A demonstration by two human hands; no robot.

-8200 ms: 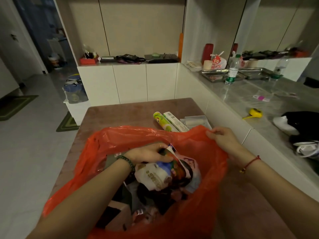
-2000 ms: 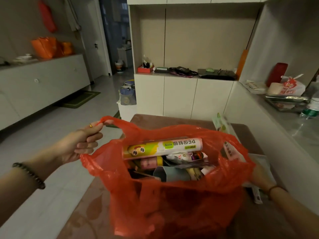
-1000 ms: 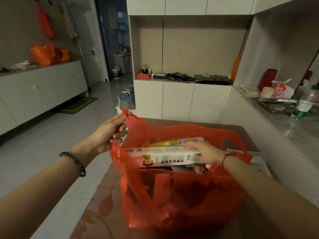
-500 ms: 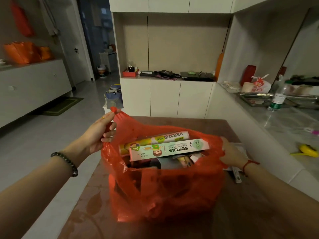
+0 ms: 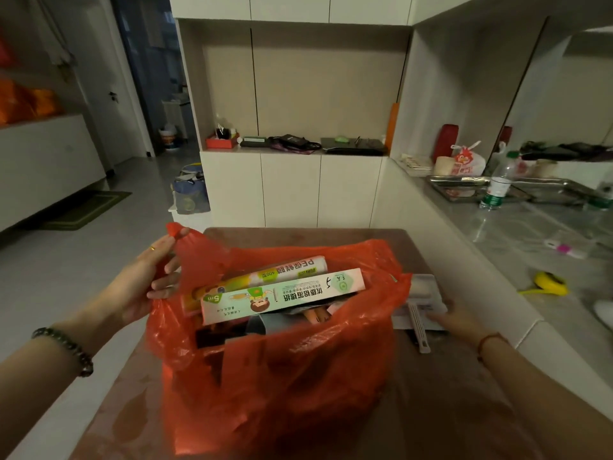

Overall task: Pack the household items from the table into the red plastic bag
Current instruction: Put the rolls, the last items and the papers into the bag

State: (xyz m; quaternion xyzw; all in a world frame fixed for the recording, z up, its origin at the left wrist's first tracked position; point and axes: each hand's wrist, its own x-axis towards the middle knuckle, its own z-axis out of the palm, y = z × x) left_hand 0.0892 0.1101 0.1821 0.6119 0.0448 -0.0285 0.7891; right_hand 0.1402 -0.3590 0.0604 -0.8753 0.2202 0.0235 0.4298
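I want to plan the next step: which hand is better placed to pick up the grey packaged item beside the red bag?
Right hand: already touching grey packaged item; left hand holds red plastic bag open.

The mouth of the red plastic bag (image 5: 282, 376) is nearly blocked: a long foil box (image 5: 282, 295) and a cling-film roll (image 5: 262, 277) lie across it, leaving only a dark gap at its near left. The left hand (image 5: 139, 287) holds one handle up. Bare tabletop (image 5: 298, 235) lies open behind the bag; on its right, the right hand (image 5: 461, 322) and a lint roller (image 5: 419, 307) fill the strip beside the counter (image 5: 517, 260).
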